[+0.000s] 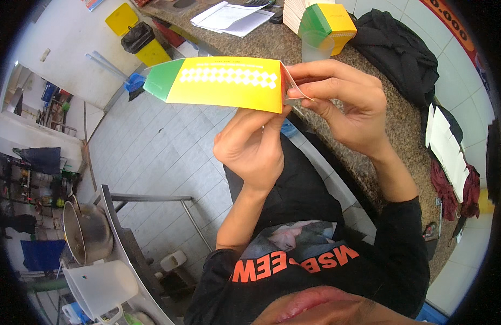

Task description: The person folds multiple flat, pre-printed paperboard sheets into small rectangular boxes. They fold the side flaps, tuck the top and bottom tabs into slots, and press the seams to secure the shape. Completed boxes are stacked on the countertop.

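A yellow and green printed paperboard carton (230, 87) is held up in front of me, its green tapered end pointing left. My left hand (254, 146) pinches its lower edge near the right end from below. At that right end my right hand (343, 101) grips a bent flap of the carton between thumb and fingers. Beyond it on the granite counter (250, 46) stand a similar yellow and green carton (335, 24), a stack of flat paperboard pieces (293, 14) and a translucent plastic cup (316, 48).
An open notebook (230, 18) and black cloth (396, 57) lie on the counter; folded white paper (447, 154) rests at right. Left are a steel pot (90, 231) and a plastic pitcher (104, 284) on a metal table. A yellow bin (153, 53) stands on the tiled floor.
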